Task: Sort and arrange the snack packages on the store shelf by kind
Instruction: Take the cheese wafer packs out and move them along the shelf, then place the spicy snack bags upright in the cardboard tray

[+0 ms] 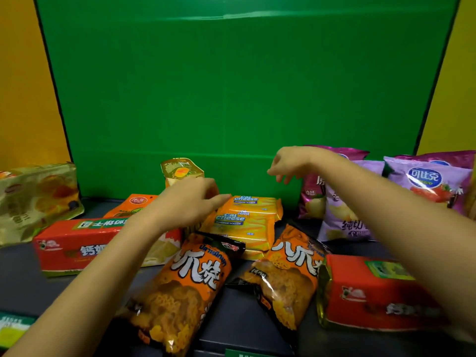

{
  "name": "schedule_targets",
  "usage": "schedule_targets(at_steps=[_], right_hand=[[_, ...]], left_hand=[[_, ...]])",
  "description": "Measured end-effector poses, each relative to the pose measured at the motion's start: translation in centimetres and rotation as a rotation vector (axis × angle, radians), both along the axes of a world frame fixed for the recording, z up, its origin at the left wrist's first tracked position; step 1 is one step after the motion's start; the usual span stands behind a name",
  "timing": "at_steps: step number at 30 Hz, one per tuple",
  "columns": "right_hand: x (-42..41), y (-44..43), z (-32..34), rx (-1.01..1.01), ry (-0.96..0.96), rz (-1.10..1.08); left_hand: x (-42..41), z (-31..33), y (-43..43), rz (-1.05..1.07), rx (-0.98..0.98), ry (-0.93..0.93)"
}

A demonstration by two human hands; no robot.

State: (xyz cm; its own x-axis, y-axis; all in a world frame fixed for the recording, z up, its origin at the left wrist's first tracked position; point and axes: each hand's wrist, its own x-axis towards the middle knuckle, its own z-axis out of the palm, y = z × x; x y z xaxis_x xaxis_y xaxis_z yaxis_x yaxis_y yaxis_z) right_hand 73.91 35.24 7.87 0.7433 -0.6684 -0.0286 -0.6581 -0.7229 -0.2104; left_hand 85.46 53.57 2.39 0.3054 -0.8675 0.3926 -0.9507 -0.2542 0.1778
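Left hand (192, 199) over wafers (247, 220) — right hand (288, 163) (slack) aloft.

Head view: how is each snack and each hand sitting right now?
cheese wafer packs, stacked flat
orange bags, two lying flat
red packs, two lying flat
purple bags, propped upright
gold bag, leaning
yellow pouch, standing upright
left hand, fingers stretched toward wafers
right hand, raised, holding nothing

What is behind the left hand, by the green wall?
A yellow pouch stands behind the left hand. Only its upper part shows; the hand covers the rest, so its base is hidden.
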Motion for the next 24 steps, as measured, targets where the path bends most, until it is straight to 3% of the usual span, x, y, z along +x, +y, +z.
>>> schedule_targets(at_steps=[4,10,15,24], right_hand=[[-5.4,2.6,-0.8,0.088,0.119,0.120],[-10.0,4.1,-4.2,0.128,0.364,0.064],[-10.7,3.9,-5.6,0.396,0.357,-0.014],[-9.9,3.7,-6.0,0.536,0.254,0.052]], left_hand=[[-0.1,-1.3,4.7,0.030,0.051,-0.032],[-0.9,-4.9,8.2,0.096,0.167,0.194],[-1.6,-5.8,7.9,0.106,0.272,0.383],[-2.6,-5.3,8.1,0.106,0.204,0.670]])
